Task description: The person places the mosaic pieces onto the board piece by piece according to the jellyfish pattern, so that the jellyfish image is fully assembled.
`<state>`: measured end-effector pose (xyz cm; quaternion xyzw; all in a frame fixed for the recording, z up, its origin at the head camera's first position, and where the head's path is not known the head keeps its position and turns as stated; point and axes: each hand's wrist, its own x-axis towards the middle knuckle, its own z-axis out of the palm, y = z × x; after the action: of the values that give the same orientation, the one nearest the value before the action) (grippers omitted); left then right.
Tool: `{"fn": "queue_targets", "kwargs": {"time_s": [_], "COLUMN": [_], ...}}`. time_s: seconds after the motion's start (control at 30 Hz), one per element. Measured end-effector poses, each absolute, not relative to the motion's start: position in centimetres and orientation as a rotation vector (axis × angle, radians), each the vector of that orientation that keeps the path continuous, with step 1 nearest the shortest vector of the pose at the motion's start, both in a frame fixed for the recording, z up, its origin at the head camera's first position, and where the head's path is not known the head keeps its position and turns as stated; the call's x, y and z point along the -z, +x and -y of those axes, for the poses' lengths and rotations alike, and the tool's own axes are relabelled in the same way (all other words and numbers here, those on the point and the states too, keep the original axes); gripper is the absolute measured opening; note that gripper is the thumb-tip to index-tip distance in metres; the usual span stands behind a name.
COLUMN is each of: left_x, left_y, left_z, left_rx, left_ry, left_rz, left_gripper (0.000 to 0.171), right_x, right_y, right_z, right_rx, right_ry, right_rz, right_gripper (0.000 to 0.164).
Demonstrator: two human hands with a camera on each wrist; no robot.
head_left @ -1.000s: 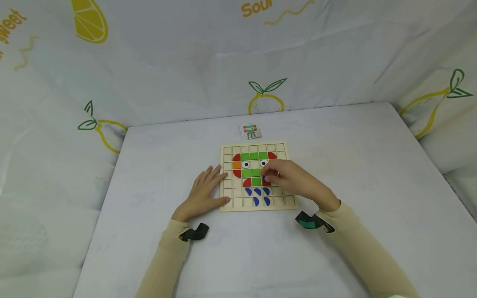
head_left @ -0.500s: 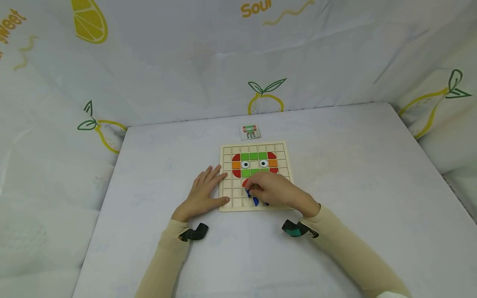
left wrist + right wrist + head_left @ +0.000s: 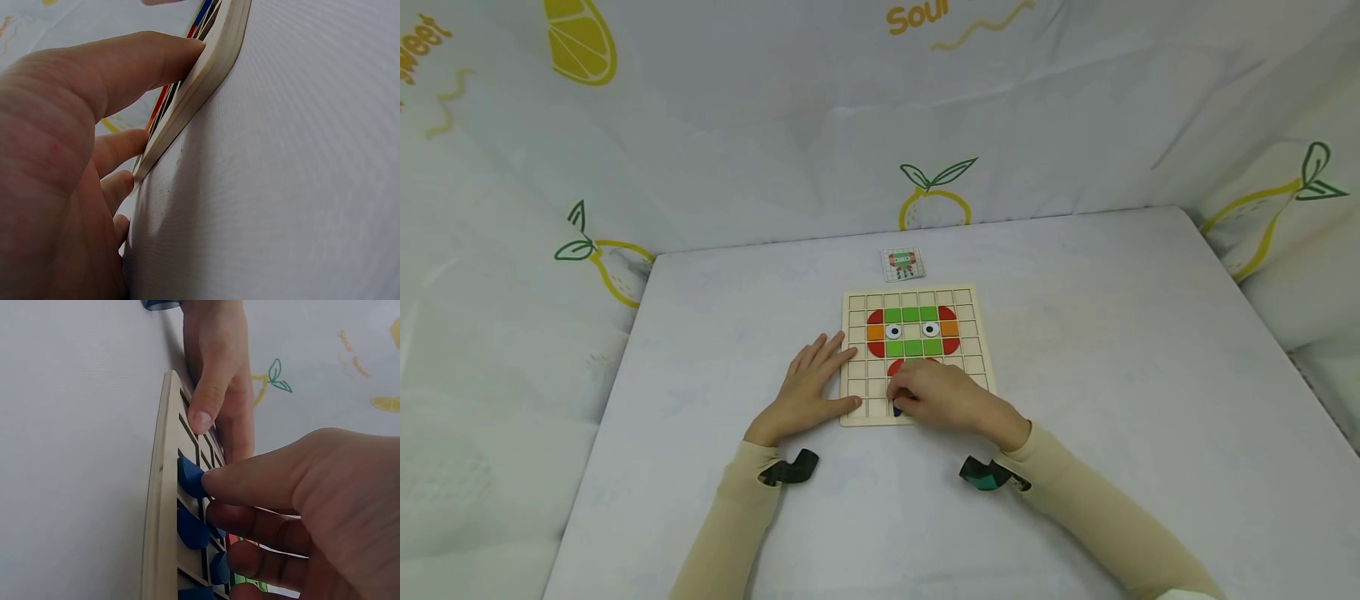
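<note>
My left hand (image 3: pixel 808 387) lies with spread fingers along the left edge of the wooden grid board (image 3: pixel 859 410); its thumb (image 3: pixel 181 53) rests on the rim. Over the board's lower part, my right hand (image 3: pixel 943 396) pinches a blue half-circle piece (image 3: pixel 189 477) at the bottom row, its thumb against the piece's edge. Further blue half-circle pieces (image 3: pixel 192 530) sit in cells beside it, mostly covered by the right hand in the head view. Green squares (image 3: pixel 912 314), red quarter-circle pieces (image 3: pixel 876 349), orange squares (image 3: pixel 876 332) and two eye pieces (image 3: pixel 893 332) form a face above.
A small picture card (image 3: pixel 903 264) with a similar figure lies just behind the board. White cloth covers the table (image 3: pixel 1075 333), and a lemon-printed white curtain (image 3: pixel 760 125) hangs behind its far edge.
My right hand has moved left and down across the board, from beside the right eye piece to the bottom row, where a blue piece now shows under its fingertips. The left hand stays put.
</note>
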<state>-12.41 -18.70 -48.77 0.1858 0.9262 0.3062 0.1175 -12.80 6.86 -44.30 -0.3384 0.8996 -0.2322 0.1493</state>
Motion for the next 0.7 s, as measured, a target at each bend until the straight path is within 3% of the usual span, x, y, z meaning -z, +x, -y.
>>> {"fn": "queue_targets", "kwargs": {"time_s": [0.7], "left_x": [48.88], "left_y": [-12.46], "left_z": [18.66], "left_rx": [-0.871], "left_ry": [0.508], "left_rz": [-2.710], "left_gripper": [0.080], "right_x": [44.42], "right_y": [-12.26], "right_z": [-6.41], "right_rx": [0.564], "right_ry": [-1.005], "right_rz": [-2.637], "right_gripper": [0.004]}}
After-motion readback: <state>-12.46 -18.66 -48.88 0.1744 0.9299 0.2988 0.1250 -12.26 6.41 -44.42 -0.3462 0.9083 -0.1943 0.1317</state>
